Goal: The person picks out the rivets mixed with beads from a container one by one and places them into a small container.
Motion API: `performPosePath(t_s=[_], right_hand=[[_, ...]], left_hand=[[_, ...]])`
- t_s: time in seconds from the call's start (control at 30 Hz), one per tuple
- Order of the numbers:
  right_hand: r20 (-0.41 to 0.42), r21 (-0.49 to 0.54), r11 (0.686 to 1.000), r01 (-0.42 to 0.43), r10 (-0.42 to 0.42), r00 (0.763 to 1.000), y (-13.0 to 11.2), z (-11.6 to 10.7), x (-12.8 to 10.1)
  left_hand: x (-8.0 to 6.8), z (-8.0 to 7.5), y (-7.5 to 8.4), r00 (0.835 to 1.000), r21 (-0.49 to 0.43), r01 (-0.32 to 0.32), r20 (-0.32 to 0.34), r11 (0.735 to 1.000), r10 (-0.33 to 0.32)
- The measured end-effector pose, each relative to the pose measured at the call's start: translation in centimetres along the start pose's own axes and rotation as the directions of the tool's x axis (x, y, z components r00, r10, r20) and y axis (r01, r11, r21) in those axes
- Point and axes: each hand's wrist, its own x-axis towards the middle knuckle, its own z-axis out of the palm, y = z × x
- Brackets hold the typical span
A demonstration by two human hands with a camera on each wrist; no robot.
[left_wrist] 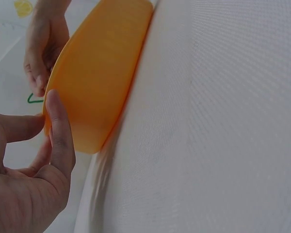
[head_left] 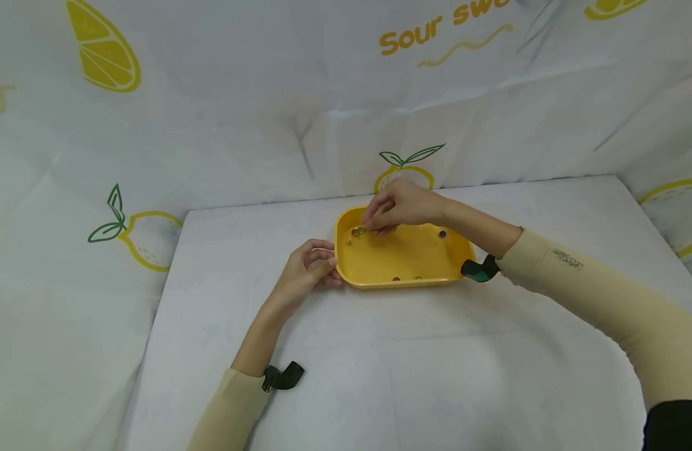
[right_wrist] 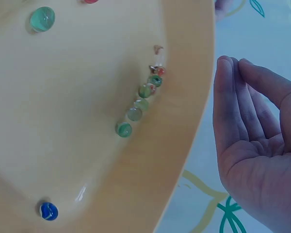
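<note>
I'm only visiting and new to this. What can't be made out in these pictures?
Head view: part of the tray's floor, covered by the right hand.
Head view: whether that hand touches the marbles beside it; too small to tell.
Head view: the sleeve print; too small to read surely.
Head view: the lettering, cut off by the top edge.
Left wrist view: the tray's inside, hidden by its wall.

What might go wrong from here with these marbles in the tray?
The left hand grips the yellow tray by its edge; a tug might set the loose blue marble rolling. The right hand is close to the row of marbles, so a bump could scatter them.
</note>
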Motion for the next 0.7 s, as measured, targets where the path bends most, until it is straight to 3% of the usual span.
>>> performPosePath(t_s=[0.7], right_hand=[[-0.133,0.015,0.998,-0.056,0.058,0.989,1.0,-3.6,-6.5]], left_hand=[[0.0,-0.2,0.0,1.0,-0.001,-0.006,0.006,1.0,0.006]])
